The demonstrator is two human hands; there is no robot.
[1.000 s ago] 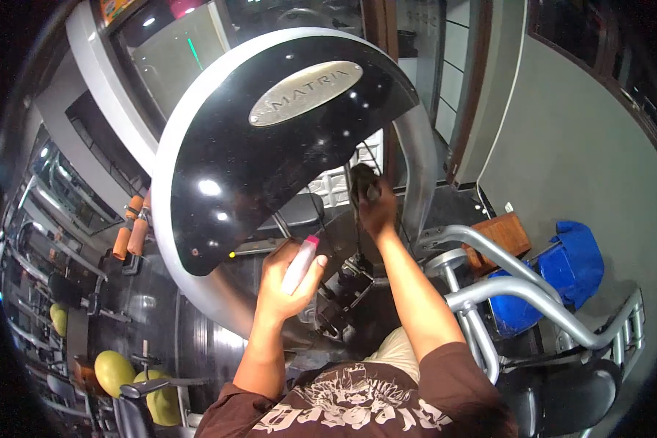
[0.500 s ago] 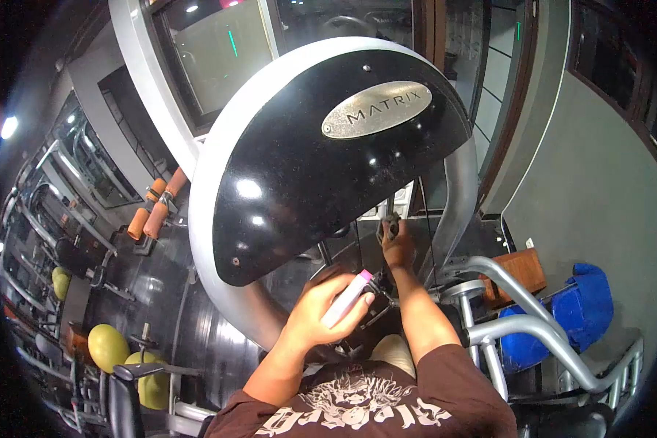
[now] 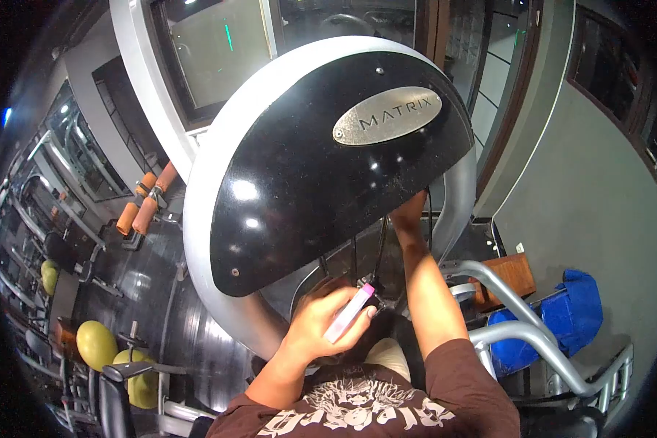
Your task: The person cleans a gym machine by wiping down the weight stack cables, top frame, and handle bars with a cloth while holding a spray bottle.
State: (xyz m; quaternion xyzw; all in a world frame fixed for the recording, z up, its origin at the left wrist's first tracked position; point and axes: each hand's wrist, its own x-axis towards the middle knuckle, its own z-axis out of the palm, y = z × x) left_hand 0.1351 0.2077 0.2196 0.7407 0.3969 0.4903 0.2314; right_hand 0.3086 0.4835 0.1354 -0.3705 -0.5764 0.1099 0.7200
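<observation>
We see a slim bottle (image 3: 348, 314), whitish and see-through, with a pink cap (image 3: 367, 290) pointing towards one o'clock. It sits in our left hand (image 3: 327, 320), just below the middle of the view towards six o'clock, with the fingers wrapped round it and the thumb along its side. The black panel (image 3: 306, 175) of the machine lies above, towards twelve o'clock (its badge (image 3: 388, 117) reads MATRIX). Half a second ago our right hand (image 3: 410, 210) showed below the panel's edge with a dark cloth; now it is higher, partly behind that edge, and the cloth is out of sight. Its fingers are hidden, so we cannot tell their state. Our right forearm (image 3: 432, 292) slants up towards eleven o'clock.
</observation>
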